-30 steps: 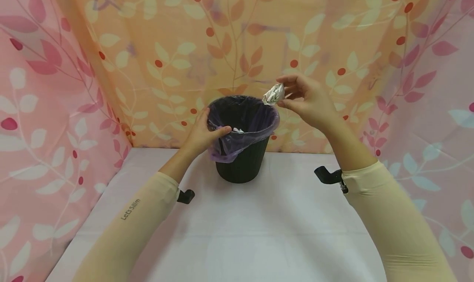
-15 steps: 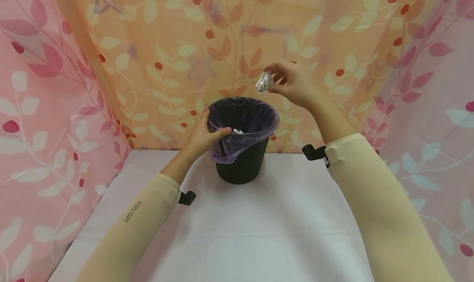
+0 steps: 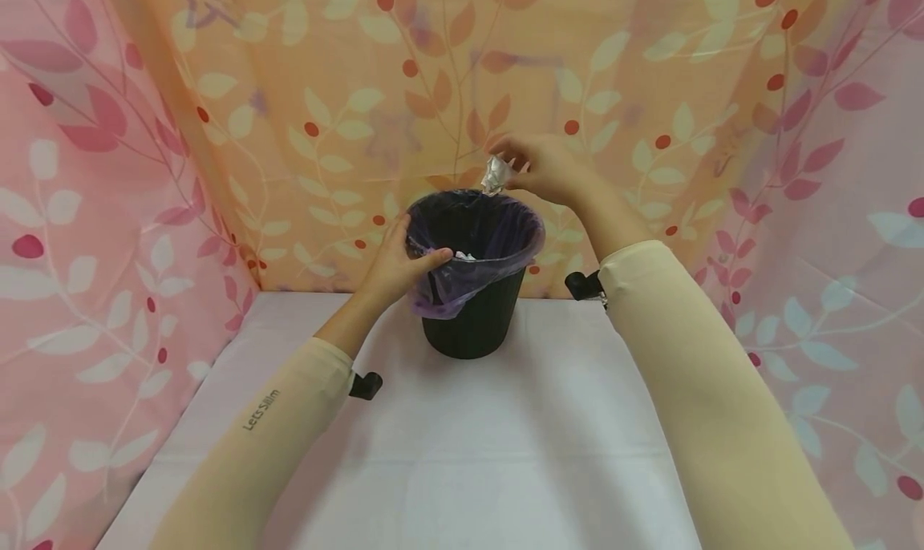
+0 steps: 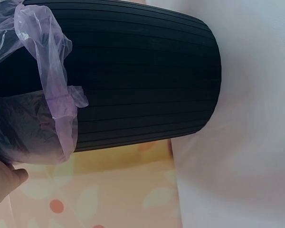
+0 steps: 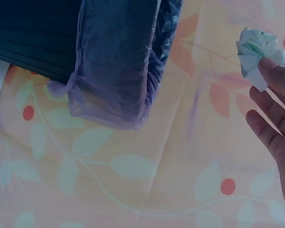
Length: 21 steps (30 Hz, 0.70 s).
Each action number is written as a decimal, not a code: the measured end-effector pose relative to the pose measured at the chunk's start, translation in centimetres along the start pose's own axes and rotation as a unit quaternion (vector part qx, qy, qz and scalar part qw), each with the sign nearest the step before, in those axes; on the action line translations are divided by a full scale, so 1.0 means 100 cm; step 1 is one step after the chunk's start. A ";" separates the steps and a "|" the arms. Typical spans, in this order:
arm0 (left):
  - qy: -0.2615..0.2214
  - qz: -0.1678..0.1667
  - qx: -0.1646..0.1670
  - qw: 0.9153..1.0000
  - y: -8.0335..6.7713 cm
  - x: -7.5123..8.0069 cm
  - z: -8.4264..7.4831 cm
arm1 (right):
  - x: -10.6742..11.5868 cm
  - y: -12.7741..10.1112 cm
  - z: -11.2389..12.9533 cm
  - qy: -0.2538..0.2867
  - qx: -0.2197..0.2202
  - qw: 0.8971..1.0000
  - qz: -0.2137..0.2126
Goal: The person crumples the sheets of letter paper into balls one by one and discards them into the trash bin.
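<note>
A black ribbed trash can (image 3: 472, 317) stands upright at the back of the white table, lined with a sheer purple trash bag (image 3: 498, 269) folded over its rim. My left hand (image 3: 393, 269) grips the rim at the left, thumb over the near edge and fingers along the outside. Above the can's far right rim, my right hand (image 3: 545, 169) pinches a crumpled paper ball (image 3: 495, 175) between thumb and fingers. In the right wrist view the crumpled paper ball (image 5: 261, 54) shows white with green marks. A bit of white paper (image 3: 464, 256) shows inside the can.
The white tabletop (image 3: 462, 454) stretches in front of the can. An orange leaf-patterned cloth (image 3: 325, 93) hangs close behind it, with pink patterned cloths (image 3: 94, 213) at both sides. Black camera mounts (image 3: 366, 386) jut from both sleeves.
My right hand has carried the paper ball leftward, rising first and then dipping, from beside the can's right rim to over its far rim. My left hand stays on the rim.
</note>
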<state>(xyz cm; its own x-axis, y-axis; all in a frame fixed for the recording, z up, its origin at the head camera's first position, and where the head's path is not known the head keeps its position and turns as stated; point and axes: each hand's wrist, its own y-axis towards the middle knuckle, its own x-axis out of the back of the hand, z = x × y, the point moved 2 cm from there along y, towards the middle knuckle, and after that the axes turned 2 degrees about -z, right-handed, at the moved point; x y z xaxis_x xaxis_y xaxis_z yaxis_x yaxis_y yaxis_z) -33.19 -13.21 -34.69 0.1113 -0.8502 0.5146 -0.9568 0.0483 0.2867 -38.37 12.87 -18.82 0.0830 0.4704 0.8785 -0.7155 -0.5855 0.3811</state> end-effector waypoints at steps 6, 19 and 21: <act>-0.002 -0.004 -0.002 1.000 0.001 0.001 0.000 | -0.007 0.014 -0.001 0.017 -0.004 0.999 0.028; -0.004 0.002 -0.004 1.000 0.005 -0.003 0.003 | -0.017 0.023 -0.014 0.020 -0.048 0.995 0.080; -0.004 0.002 -0.003 1.000 0.005 -0.003 0.004 | -0.017 0.023 -0.015 0.024 -0.051 0.995 0.082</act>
<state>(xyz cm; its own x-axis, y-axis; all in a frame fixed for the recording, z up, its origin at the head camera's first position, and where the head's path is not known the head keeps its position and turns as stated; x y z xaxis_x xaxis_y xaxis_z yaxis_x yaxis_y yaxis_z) -33.83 -13.09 -35.00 0.1043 -0.8542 0.5094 -0.9556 0.0560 0.2895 -41.16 11.73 -19.85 -0.0734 0.4065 0.9107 -0.7832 -0.5888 0.1997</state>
